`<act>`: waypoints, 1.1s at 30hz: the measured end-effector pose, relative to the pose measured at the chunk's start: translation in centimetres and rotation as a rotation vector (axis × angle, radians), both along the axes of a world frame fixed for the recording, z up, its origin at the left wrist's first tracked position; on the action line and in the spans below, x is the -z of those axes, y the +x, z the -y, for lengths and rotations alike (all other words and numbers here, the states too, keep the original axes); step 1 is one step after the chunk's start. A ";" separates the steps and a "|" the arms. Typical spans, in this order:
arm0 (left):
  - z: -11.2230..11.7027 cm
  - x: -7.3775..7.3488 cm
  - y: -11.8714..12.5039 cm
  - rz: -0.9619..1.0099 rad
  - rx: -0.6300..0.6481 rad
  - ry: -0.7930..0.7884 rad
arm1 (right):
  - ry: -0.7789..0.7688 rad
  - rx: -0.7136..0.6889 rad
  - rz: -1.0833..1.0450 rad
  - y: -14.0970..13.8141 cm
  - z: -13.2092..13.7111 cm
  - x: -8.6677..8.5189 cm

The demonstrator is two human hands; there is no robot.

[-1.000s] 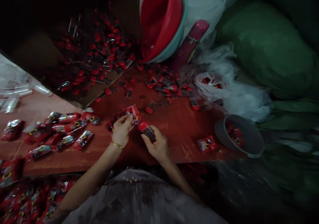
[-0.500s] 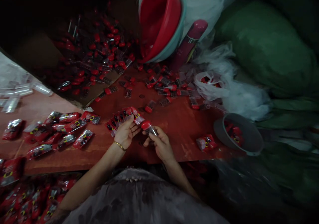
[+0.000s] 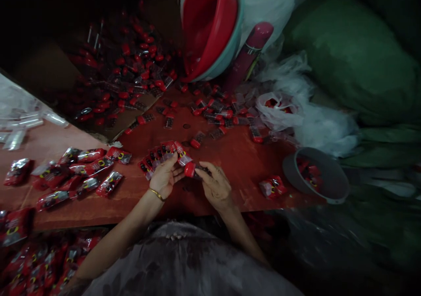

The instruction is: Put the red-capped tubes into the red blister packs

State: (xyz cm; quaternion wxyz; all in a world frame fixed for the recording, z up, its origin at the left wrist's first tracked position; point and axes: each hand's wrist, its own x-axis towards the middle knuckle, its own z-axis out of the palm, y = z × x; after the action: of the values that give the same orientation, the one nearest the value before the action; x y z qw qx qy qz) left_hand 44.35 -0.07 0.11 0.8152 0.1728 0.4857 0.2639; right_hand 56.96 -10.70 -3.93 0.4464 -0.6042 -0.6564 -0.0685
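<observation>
My left hand [image 3: 163, 177], with a gold bangle at the wrist, lies palm up. Its thumb presses on a fanned row of red printed packets [image 3: 161, 152], and the front one reaches out past the fingertips. Just right of it, my right hand [image 3: 217, 186] pinches a small clear container with a red cap [image 3: 190, 169]. The cap points left, close to the left fingers and the front packet's lower end. My right fingers cover most of the container's clear body. Whether the cap touches the packet I cannot tell.
A cardboard box [image 3: 98, 134] spills red-capped containers onto the red table [image 3: 210, 199]. Filled red packets [image 3: 92, 168] lie at left, with more below the edge. Red and teal basins [image 3: 226, 33], a pink flask [image 3: 251, 46], plastic bags [image 3: 322, 125] and a grey bucket [image 3: 332, 190] stand around.
My right hand has turned over the capped container, so its back now faces up and the container points more to the left. My left hand has hardly moved.
</observation>
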 end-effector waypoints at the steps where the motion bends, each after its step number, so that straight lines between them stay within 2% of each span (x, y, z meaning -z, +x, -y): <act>1: 0.0 -0.1 0.0 -0.001 0.004 0.000 | 0.008 0.001 0.014 0.1 -0.1 0.0; 11: 1.0 -0.2 0.4 0.079 0.063 0.063 | 0.053 0.056 0.039 0.0 -0.6 0.4; 18: 1.3 0.3 0.9 0.098 -0.021 0.072 | 0.043 0.166 0.052 -1.4 -1.3 0.1; 21: 1.2 0.3 1.0 0.101 -0.059 0.074 | -0.050 0.125 -0.054 -1.7 -1.4 -0.4; 24: 1.1 0.3 0.9 0.088 -0.087 0.089 | -0.187 0.131 -0.266 -1.7 -1.2 -0.7; 28: 1.5 0.6 0.9 0.112 -0.038 0.100 | -0.436 0.136 -0.563 -1.5 -1.0 -1.0; 30: 1.8 0.7 1.0 0.132 -0.015 0.123 | -0.454 0.163 -0.612 -1.6 -1.1 -1.2; 33: 1.9 0.6 1.0 0.147 -0.014 0.192 | -0.346 0.225 -0.558 -2.0 -1.3 -1.4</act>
State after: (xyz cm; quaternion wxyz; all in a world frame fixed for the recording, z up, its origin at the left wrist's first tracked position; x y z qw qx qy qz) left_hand 45.33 -1.98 -0.51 0.8264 0.2268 0.3982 0.3271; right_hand 55.00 -9.37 -2.52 0.4892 -0.7350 -0.4404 0.1629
